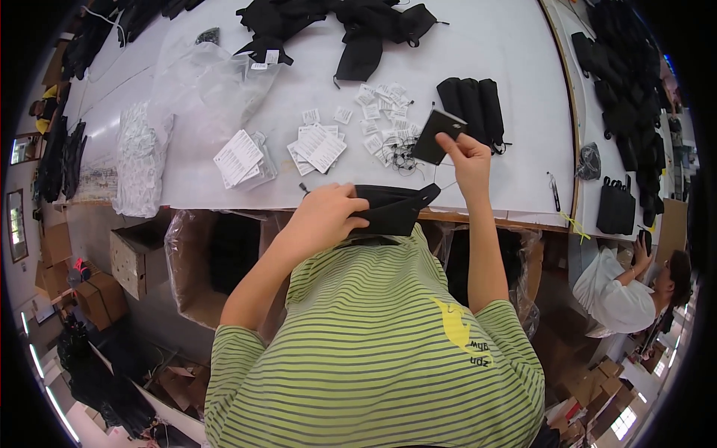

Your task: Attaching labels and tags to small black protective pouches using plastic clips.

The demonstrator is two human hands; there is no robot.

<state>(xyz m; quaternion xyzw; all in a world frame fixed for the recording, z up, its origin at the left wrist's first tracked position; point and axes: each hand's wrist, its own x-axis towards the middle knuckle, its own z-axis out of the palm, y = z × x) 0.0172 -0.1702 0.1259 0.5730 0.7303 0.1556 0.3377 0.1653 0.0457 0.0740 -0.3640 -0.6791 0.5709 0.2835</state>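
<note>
At the table's near edge my left hand is closed on a black fabric pouch, whose top edge gapes a little. Up and to the right, my right hand pinches a black hang tag between thumb and fingers. A thin string runs from around the tag down toward the pouch's right corner; where its ends attach I cannot make out. Just left of the tag lie a tangle of black tag strings and several small white labels. Rolled black pouches lie behind the tag.
Stacks of printed white cards and bagged cards lie on the white table. Clear plastic bags are at the left, black pouches at the back. Below stands a plastic-lined box. Another person works at the right.
</note>
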